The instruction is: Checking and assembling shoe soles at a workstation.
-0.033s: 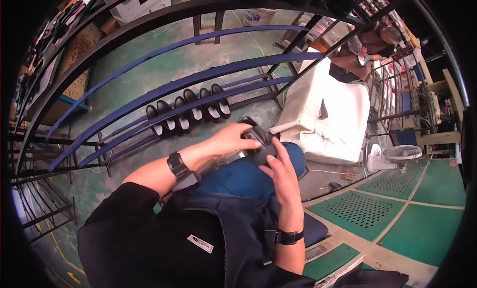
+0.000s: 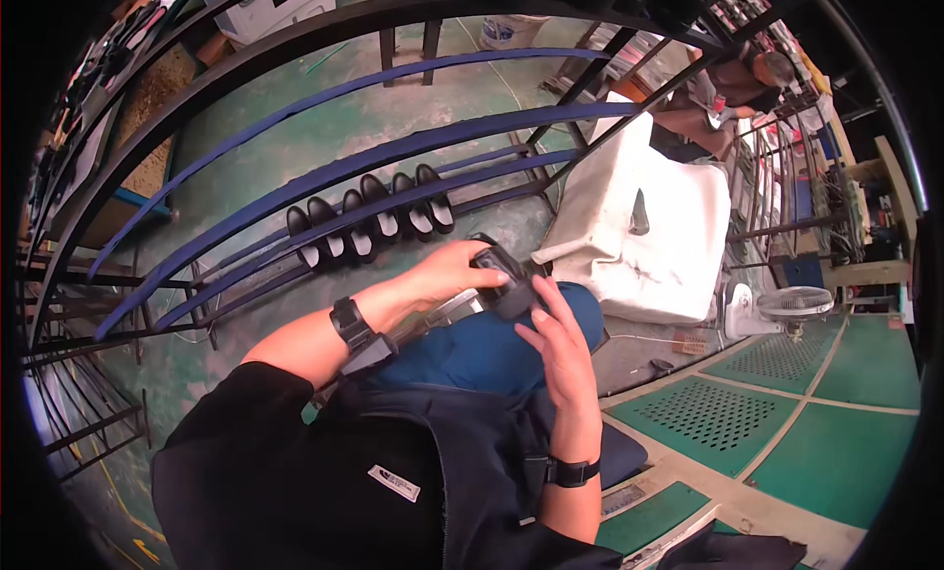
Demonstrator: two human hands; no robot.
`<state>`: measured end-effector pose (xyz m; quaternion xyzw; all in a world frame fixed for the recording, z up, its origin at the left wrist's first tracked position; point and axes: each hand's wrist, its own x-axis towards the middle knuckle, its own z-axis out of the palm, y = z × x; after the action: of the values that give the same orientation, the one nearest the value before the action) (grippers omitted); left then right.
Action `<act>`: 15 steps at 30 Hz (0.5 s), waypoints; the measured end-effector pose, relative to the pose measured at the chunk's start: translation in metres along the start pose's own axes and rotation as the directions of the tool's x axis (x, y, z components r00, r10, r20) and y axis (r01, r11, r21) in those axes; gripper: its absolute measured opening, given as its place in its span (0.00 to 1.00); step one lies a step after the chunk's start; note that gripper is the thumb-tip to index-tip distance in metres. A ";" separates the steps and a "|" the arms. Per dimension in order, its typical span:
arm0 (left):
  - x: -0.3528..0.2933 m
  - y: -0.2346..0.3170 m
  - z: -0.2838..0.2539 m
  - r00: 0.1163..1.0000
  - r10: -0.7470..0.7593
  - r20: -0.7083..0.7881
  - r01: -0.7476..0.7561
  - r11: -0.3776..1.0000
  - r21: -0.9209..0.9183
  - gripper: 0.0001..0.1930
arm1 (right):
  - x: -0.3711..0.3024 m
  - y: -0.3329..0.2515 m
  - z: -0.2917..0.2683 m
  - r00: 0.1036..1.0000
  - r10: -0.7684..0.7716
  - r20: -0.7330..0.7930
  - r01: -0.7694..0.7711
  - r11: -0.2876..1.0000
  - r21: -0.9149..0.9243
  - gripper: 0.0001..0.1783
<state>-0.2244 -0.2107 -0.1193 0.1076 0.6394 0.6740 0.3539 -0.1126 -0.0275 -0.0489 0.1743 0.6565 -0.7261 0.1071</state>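
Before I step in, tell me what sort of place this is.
Likely a shoe workshop: black shoes sit in a row on a blue-barred rack, and a green-topped workbench stands nearby.

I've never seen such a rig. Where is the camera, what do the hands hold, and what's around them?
There is no machine here, just a person's bare hands. A wide fisheye camera on the person's head looks down, so straight edges bend. The left hand holds what looks like a black shoe above the blue-clad lap. The right hand is open beside it; whether its fingers touch it is hard to tell. Ahead, a row of shoes rests on the lower bars of a rack. To the right are a white cover, a fan and green panels. Another person is further off, at the upper right.
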 end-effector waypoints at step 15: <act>0.172 -0.203 -0.060 0.847 -0.479 0.232 0.315 0.802 0.507 0.13 | -0.107 0.067 -0.105 0.883 0.251 -0.397 -0.076 0.910 0.407 0.28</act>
<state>-0.3161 -0.1663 -0.3725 0.1656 0.7124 0.3864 0.5620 0.0231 0.0614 -0.0758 0.4068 0.4929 -0.7689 -0.0180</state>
